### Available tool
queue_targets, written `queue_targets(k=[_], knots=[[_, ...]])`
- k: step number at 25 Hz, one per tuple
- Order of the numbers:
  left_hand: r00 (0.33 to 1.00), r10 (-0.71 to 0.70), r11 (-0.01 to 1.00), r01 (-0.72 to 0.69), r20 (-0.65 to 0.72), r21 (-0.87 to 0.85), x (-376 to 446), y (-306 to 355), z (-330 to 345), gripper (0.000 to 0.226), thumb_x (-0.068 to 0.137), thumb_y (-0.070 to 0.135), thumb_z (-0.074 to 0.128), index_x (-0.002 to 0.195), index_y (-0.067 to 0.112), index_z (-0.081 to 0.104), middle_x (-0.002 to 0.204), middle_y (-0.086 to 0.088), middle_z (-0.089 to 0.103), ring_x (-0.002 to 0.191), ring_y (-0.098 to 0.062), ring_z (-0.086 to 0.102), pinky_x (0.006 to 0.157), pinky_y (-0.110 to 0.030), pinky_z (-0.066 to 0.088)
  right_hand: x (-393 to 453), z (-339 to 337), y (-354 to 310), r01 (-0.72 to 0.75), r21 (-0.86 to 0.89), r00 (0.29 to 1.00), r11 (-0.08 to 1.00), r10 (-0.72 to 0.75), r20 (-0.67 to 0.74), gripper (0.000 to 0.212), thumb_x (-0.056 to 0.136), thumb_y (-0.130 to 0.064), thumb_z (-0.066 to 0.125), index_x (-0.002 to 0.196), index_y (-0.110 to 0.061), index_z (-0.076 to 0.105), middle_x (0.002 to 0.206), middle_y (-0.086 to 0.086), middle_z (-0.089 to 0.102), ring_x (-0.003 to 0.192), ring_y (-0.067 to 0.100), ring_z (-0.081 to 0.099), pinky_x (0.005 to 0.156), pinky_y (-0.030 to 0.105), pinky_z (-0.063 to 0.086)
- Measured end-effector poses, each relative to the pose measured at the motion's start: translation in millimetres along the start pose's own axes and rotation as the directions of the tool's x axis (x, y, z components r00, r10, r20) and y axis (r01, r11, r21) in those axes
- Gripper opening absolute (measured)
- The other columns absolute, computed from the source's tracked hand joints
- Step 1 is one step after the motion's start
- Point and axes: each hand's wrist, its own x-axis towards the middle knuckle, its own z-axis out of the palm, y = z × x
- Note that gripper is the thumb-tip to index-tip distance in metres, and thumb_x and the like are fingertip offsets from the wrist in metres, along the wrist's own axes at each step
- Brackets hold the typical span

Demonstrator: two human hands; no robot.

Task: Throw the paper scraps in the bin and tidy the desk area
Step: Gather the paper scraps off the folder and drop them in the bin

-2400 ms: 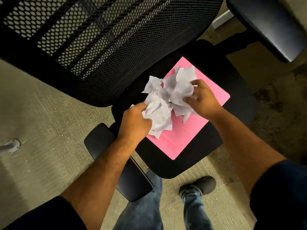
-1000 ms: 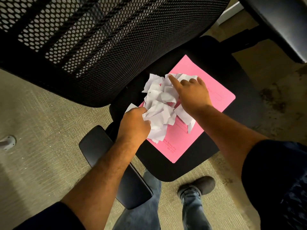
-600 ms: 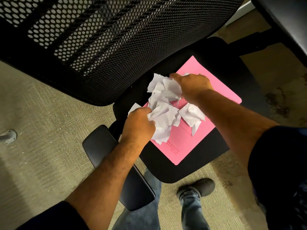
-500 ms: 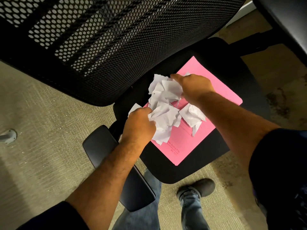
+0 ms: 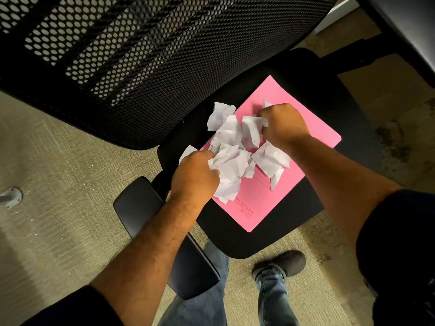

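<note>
A heap of crumpled white paper scraps (image 5: 231, 147) lies on a pink folder (image 5: 292, 128), which rests on the black seat of an office chair (image 5: 254, 241). My left hand (image 5: 194, 177) grips the near left side of the heap. My right hand (image 5: 283, 124) is closed on scraps at the far right side. One scrap (image 5: 270, 161) lies under my right wrist, and a small one (image 5: 188, 151) pokes out behind my left hand. No bin is in view.
The chair's mesh backrest (image 5: 146, 62) fills the upper left. Its left armrest (image 5: 164, 234) is below my left arm, and the right armrest (image 5: 404, 27) is at the top right. Carpet lies all around. My legs and a dark shoe (image 5: 280, 267) stand by the seat.
My right hand has gone from spread flat over the heap to closed on scraps at its far right side. My left hand has kept its grip in place.
</note>
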Motion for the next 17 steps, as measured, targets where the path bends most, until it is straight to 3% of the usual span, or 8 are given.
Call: queue_targets(k=[4,6,8,11,14,17], knots=[[1.000,0.015,0.999,-0.014,0.017,-0.039,-1.0,2.2,-0.6,0.020,0.090,0.018,0.076,0.110,0.020,0.073,0.088,0.009,0.061,0.084,-0.022,0.068,0.064,-0.030,0.053,-6.2,-11.9,16.3,-0.136,0.304,0.989,0.943,0.149,-0.022,0.010,0.086,-0.014,0.079,0.094,-0.011,0.076,0.088,0.005,0.070,0.093,0.035,0.069,0.067,0.032,0.049],[0.999,0.016,0.997,-0.014,0.029,-0.070,-1.0,4.2,0.6,0.010,0.089,0.018,0.077,0.096,0.023,0.072,0.079,0.013,0.059,0.078,-0.020,0.065,0.063,-0.029,0.053,-16.2,-23.3,26.9,-0.236,0.593,0.965,0.770,0.256,0.051,0.022,0.079,-0.020,0.088,0.094,-0.012,0.075,0.090,0.006,0.073,0.089,0.029,0.073,0.067,0.035,0.058],[0.999,0.003,0.993,0.002,0.038,-0.116,-0.2,6.4,1.5,0.012,0.088,0.019,0.079,0.087,0.024,0.069,0.074,0.015,0.057,0.071,-0.014,0.061,0.057,-0.023,0.045,-29.4,-31.7,37.6,-0.265,0.824,0.952,0.501,0.270,0.143,0.040,0.076,-0.018,0.091,0.111,-0.008,0.075,0.106,0.012,0.077,0.096,0.028,0.077,0.079,0.045,0.065],[0.998,-0.008,0.982,0.020,0.067,-0.189,-2.0,10.8,3.8,0.015,0.086,0.023,0.082,0.084,0.024,0.067,0.072,0.016,0.056,0.064,-0.006,0.057,0.054,-0.018,0.038,-52.2,-37.8,50.8,-0.262,0.935,0.948,0.240,0.247,0.202,0.035,0.078,-0.004,0.086,0.111,-0.008,0.074,0.107,0.016,0.077,0.099,0.032,0.076,0.082,0.048,0.065],[0.998,0.009,0.971,0.007,0.068,-0.237,-5.6,16.0,5.8,0.015,0.087,0.023,0.082,0.087,0.023,0.067,0.077,0.015,0.061,0.069,-0.005,0.059,0.057,-0.016,0.039,-71.6,-39.1,58.4,-0.218,0.975,0.939,0.051,0.282,0.196,0.031,0.080,-0.002,0.083,0.106,-0.018,0.074,0.089,-0.003,0.078,0.090,0.022,0.075,0.077,0.039,0.063],[0.999,0.001,0.966,0.009,0.040,-0.259,-8.3,23.0,6.8,0.018,0.088,0.025,0.081,0.101,0.016,0.073,0.096,0.006,0.068,0.085,-0.013,0.066,0.063,-0.022,0.045,-84.6,-39.8,61.3,-0.118,0.982,0.916,-0.150,0.365,0.166,0.041,0.082,-0.003,0.082,0.115,-0.023,0.067,0.104,0.001,0.075,0.107,0.030,0.070,0.084,0.040,0.065]])
